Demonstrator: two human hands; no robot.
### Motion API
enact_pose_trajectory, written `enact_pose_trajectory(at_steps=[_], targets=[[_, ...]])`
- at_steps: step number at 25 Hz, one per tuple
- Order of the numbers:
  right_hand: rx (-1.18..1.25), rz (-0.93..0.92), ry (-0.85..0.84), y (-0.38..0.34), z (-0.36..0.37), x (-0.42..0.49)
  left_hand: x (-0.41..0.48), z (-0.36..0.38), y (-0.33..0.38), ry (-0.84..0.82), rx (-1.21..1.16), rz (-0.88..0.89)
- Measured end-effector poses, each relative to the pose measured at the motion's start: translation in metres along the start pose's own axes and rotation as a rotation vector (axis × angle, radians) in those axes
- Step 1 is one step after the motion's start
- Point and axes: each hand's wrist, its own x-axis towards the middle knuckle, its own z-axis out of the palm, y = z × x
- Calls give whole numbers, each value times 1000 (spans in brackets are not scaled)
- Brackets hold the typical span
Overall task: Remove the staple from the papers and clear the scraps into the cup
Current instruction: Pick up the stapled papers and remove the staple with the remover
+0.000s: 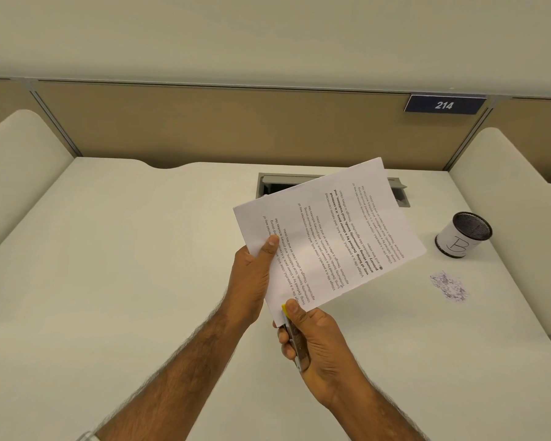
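The left grip (pixel 255 275) pinches the papers (pixel 325 237) up above the desk's (pixel 140 249) middle, apparently steadying their near corner for the yellow-tipped remover (pixel 291 337) clasped in the right grip (pixel 318 345), while scraps (pixel 449 286) lie near the cup (pixel 463 237) toward the desk's right edge.
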Motion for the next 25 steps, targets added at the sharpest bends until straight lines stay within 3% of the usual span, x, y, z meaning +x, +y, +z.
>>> enact_pose_trajectory(at_steps=[16,25], targets=[[-28,33,-39,-2,-5,4,5,0,0,29,25,4],[-434,-148,66,4,-1,2,7,-1,-1,73,27,1]])
